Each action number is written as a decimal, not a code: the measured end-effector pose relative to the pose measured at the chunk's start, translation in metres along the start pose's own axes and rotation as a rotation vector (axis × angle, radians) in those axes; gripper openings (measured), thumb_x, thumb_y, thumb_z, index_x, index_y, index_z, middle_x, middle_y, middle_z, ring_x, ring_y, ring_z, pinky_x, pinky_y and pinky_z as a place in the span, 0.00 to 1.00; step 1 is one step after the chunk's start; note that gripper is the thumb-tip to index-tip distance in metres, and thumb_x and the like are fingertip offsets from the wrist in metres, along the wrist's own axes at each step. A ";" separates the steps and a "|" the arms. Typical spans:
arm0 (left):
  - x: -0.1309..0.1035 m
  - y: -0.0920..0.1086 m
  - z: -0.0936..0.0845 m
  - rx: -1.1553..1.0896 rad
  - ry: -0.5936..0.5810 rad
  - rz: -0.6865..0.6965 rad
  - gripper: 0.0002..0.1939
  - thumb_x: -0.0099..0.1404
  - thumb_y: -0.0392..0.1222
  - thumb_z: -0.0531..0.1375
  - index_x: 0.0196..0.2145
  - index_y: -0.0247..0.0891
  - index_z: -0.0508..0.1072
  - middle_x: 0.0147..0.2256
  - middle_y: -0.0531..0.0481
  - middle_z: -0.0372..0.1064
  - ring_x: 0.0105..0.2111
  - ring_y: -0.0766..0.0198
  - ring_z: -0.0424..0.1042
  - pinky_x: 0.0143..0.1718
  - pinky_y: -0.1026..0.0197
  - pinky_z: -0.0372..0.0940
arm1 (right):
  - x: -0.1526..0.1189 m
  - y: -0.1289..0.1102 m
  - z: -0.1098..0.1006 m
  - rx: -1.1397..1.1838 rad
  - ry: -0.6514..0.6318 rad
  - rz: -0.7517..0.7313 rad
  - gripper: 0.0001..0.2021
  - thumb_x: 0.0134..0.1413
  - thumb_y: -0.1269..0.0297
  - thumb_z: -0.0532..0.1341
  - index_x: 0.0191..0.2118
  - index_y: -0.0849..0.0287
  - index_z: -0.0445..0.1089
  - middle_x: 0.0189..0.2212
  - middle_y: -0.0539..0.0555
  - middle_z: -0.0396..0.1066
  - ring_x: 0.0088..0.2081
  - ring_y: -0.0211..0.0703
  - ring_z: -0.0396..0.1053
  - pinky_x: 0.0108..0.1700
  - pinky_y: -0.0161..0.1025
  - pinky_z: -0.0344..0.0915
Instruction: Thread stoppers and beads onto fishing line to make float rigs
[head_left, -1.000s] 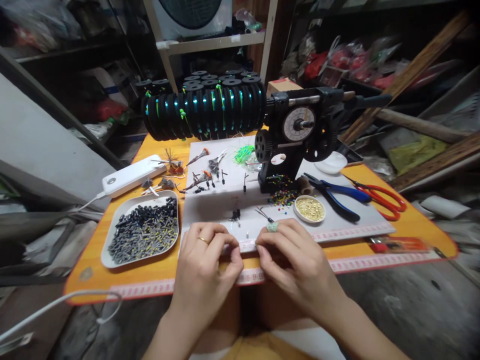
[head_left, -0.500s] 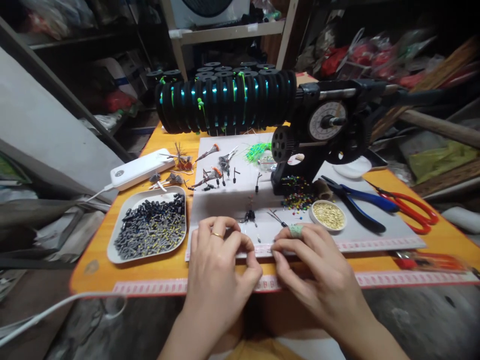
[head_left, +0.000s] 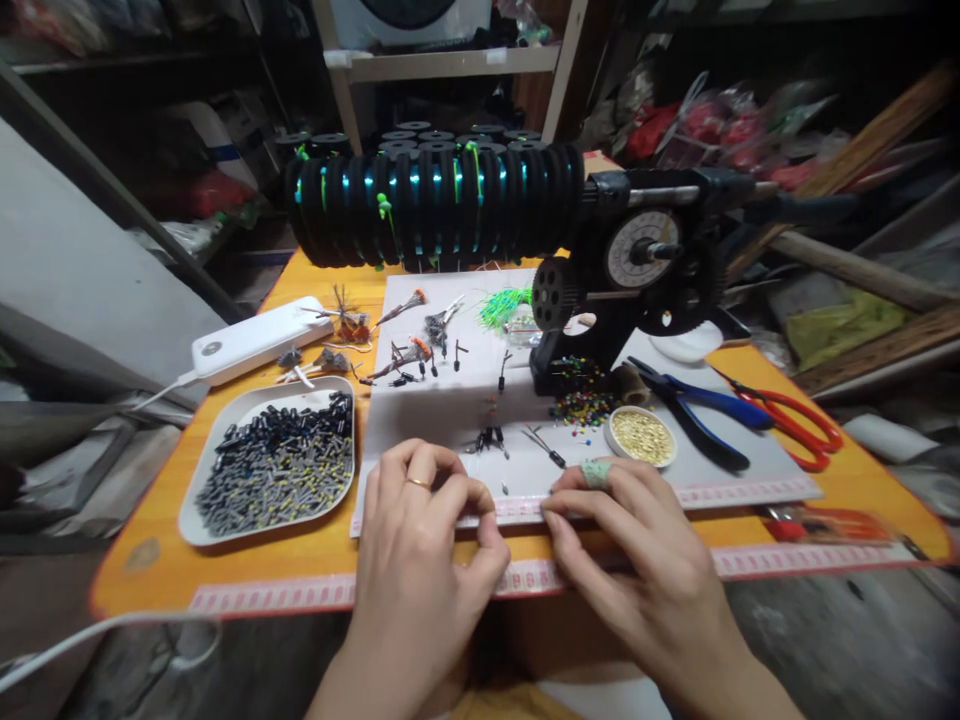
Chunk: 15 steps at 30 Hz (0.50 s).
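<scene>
At the front edge of the white board (head_left: 442, 420), my left hand (head_left: 424, 530) has its thumb and index finger pressed together in a pinch. Whatever lies between those fingertips is too small to make out. My right hand (head_left: 637, 540), with green tape around one finger, also pinches thumb against index finger, a short gap to the right. What it holds cannot be seen either. Just beyond the hands lie small black parts (head_left: 491, 438) with thin wires. A black piece with wire-like prongs (head_left: 553, 457) lies close to my right fingers.
A white tray (head_left: 193, 500) of small black and grey pieces stands left. Right are coloured beads (head_left: 589, 400), a dish of gold bits (head_left: 641, 438), blue-handled pliers (head_left: 712, 425) and red-handled scissors (head_left: 799, 410). Behind stands a machine carrying black spools (head_left: 435, 210); a white power bank (head_left: 255, 340) lies left.
The view has shifted, so the table's things sit further left in the picture. Both hands keep their pinches, with the gap between them slightly wider.
</scene>
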<state>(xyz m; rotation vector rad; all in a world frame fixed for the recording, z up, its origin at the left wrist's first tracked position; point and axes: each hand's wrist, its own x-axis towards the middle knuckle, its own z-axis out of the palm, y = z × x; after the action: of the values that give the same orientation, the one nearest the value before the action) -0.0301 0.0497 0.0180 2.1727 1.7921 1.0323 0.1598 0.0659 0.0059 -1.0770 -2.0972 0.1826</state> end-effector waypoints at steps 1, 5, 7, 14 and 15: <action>0.000 -0.001 0.000 -0.001 -0.002 0.002 0.07 0.57 0.28 0.61 0.28 0.39 0.73 0.37 0.45 0.67 0.44 0.50 0.62 0.45 0.48 0.59 | -0.001 0.000 -0.001 -0.005 0.006 0.001 0.06 0.57 0.78 0.62 0.37 0.61 0.71 0.32 0.55 0.66 0.40 0.47 0.62 0.46 0.47 0.61; 0.000 -0.003 -0.002 0.018 -0.019 0.024 0.06 0.56 0.29 0.62 0.28 0.40 0.73 0.38 0.46 0.68 0.45 0.49 0.63 0.45 0.48 0.59 | -0.001 0.002 -0.006 -0.006 0.006 0.009 0.06 0.58 0.78 0.61 0.38 0.62 0.72 0.32 0.56 0.66 0.40 0.47 0.62 0.46 0.46 0.60; 0.000 -0.003 -0.002 0.026 -0.022 0.030 0.06 0.57 0.29 0.61 0.29 0.40 0.73 0.37 0.45 0.68 0.45 0.49 0.63 0.45 0.48 0.59 | -0.001 0.004 -0.007 -0.005 0.000 0.009 0.05 0.58 0.78 0.62 0.38 0.63 0.72 0.33 0.56 0.67 0.41 0.47 0.62 0.46 0.45 0.60; 0.001 0.000 0.001 0.012 0.019 0.025 0.07 0.58 0.29 0.59 0.27 0.39 0.72 0.37 0.44 0.68 0.45 0.48 0.62 0.45 0.47 0.57 | -0.002 0.006 -0.013 -0.024 0.009 0.018 0.06 0.57 0.79 0.61 0.37 0.64 0.72 0.31 0.56 0.66 0.39 0.46 0.61 0.44 0.44 0.60; 0.001 0.001 0.001 0.013 0.019 0.031 0.07 0.58 0.29 0.59 0.27 0.38 0.72 0.36 0.44 0.68 0.45 0.48 0.62 0.45 0.47 0.57 | -0.003 0.006 -0.013 -0.021 0.009 0.021 0.05 0.57 0.79 0.61 0.37 0.64 0.72 0.31 0.56 0.66 0.39 0.46 0.60 0.44 0.44 0.60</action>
<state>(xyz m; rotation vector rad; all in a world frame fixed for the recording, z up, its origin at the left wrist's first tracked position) -0.0292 0.0505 0.0181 2.2119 1.7833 1.0544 0.1739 0.0649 0.0112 -1.1108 -2.0847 0.1653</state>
